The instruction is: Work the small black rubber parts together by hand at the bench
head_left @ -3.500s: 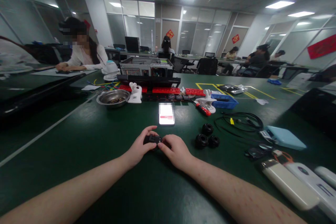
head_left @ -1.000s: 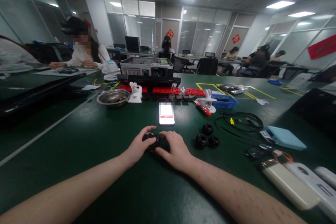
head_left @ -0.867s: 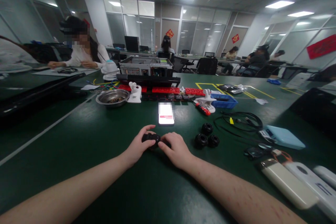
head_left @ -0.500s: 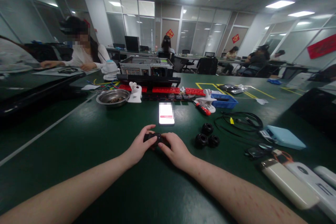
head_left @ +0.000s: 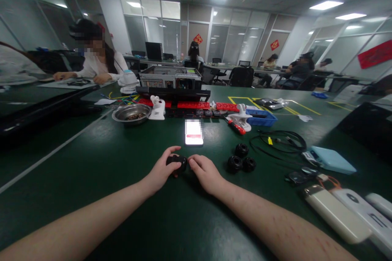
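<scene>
My left hand (head_left: 163, 170) is wrapped round a small black rounded part (head_left: 181, 162), its thumb across the near side. My right hand (head_left: 204, 171) is just to the right, thumb and forefinger brought together at the part's right edge. Whether those fingertips pinch something small, I cannot make out. Just beyond both hands lies a phone (head_left: 194, 132) with its screen lit. To the right stand three glossy black ring-like parts with hollow centres: a rear ring part (head_left: 241, 149), a front left one (head_left: 235, 163) and a front right one (head_left: 249, 164).
A metal bowl (head_left: 131, 114) with small pieces stands left of a white stand (head_left: 157, 109). Behind are an opened computer case (head_left: 170, 78), a screwdriver (head_left: 237, 127) and a blue tray (head_left: 261, 117). Rightward lie cables (head_left: 286, 138), a light-blue box (head_left: 332, 160) and a cream power bank (head_left: 338, 214).
My right fingers have drawn slightly back to the right from the black part, and their tips have come together. My left hand keeps its hold, with the part turned a little.
</scene>
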Demonstrator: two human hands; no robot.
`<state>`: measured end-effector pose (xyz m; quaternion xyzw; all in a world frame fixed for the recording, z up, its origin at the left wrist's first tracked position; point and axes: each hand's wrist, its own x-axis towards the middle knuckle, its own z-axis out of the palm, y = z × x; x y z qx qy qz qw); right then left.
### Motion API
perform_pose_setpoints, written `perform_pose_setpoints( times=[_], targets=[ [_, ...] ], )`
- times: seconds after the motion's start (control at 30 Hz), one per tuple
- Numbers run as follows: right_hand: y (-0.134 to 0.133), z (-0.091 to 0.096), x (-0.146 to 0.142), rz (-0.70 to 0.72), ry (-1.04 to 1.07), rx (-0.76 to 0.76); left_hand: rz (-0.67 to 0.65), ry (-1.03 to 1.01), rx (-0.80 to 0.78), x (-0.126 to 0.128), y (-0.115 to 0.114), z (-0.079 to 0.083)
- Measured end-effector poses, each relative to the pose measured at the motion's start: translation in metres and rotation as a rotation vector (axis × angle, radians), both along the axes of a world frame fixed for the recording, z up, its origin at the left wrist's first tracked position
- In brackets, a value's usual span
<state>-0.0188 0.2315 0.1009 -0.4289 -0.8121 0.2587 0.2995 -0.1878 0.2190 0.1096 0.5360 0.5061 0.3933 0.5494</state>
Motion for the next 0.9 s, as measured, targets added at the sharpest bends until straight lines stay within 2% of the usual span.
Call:
perform_pose_setpoints(
  times=[0.13,0.27,0.43,0.63,0.77,0.9],
  targets=[
    [0.0014,-0.0005,-0.0011,0.025,-0.097,0.054,-0.045,-0.012,0.038,-0.0003,-0.0003,-0.0002],
    [-0.0008,-0.001,-0.002,0.006,-0.057,0.048,-0.047,-0.031,0.07,-0.0004,0.0011,-0.0017],
    [-0.0024,-0.0008,-0.0013,-0.01,0.005,0.024,-0.031,-0.021,0.014,-0.0007,0.0029,-0.0026],
    [-0.0049,0.0019,-0.0001,0.04,-0.007,0.091,-0.04,0.014,-0.02,0.0007,0.0039,-0.0003],
    [-0.0075,0.0038,-0.0009,0.053,-0.078,0.153,0.011,0.055,-0.001,0.003,0.003,0.002],
    [-0.0059,0.0042,-0.0012,-0.009,-0.127,0.123,0.039,0.046,0.012,0.0047,0.0008,0.0044]
  ],
)
